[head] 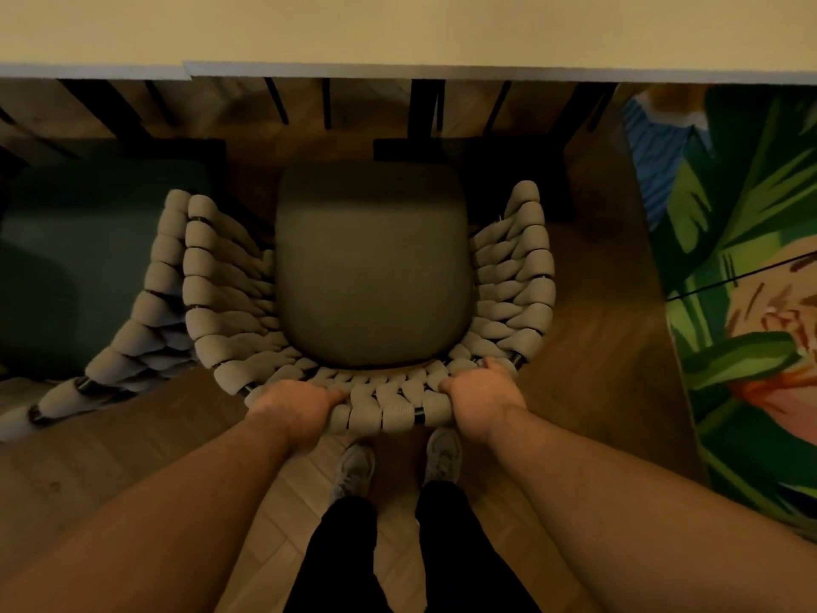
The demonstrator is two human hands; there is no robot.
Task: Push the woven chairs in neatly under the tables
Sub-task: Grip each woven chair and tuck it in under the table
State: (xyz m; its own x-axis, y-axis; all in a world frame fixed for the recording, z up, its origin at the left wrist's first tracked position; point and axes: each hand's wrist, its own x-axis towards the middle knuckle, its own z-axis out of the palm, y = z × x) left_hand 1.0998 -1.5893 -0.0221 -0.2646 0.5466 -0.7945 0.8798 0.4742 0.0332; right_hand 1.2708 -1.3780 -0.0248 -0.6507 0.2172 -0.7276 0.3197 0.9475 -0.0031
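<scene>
A woven chair [221, 276] with thick grey rope weave and a dark seat cushion [371, 267] stands right in front of me, facing a pale table [398, 28]. The cushion's front edge lies a little short of the table's edge. My left hand [296, 402] grips the top of the backrest on its left side. My right hand [479, 389] grips the same rim on the right. A second woven chair [132, 342] stands close on the left, partly out of view.
Dark table legs [422, 108] and bars run under the tabletop ahead. A teal seat [66, 267] fills the left. A wall with a green leaf mural [742, 303] closes the right side. My feet stand on wood flooring [588, 347] behind the chair.
</scene>
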